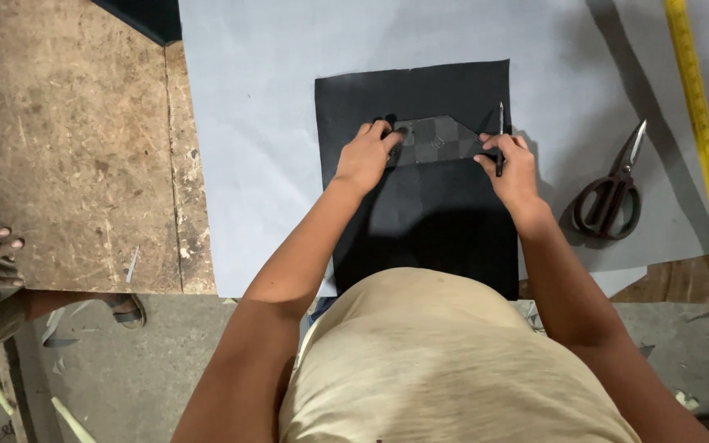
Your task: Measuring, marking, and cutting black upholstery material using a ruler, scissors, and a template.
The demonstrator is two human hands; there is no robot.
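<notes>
Wide pale grey paper sheet (289, 98) covers the worn brown wooden bench (75, 148) and runs out on all sides of both hands. On it, under both palms, lies a black rectangular sheet of stiff material (420, 230), flat, its near edge at the person's waist. Beyond the fingertips, on that sheet, sits a dark checked pattern piece with angled corners (436, 139). Left hand (364, 156) presses down on the piece's left end, fingers spread, grasping nothing. Right hand (512, 168) pinches a thin dark marking pen (500, 135), tip up against the piece's right slanted edge. Judgement: firm left-hand pressure should stop the template creeping; pen best kept upright and tight to the edge. Right of the right hand, well apart: dark-handled scissors (613, 193), then a yellow ruler (707, 148).
</notes>
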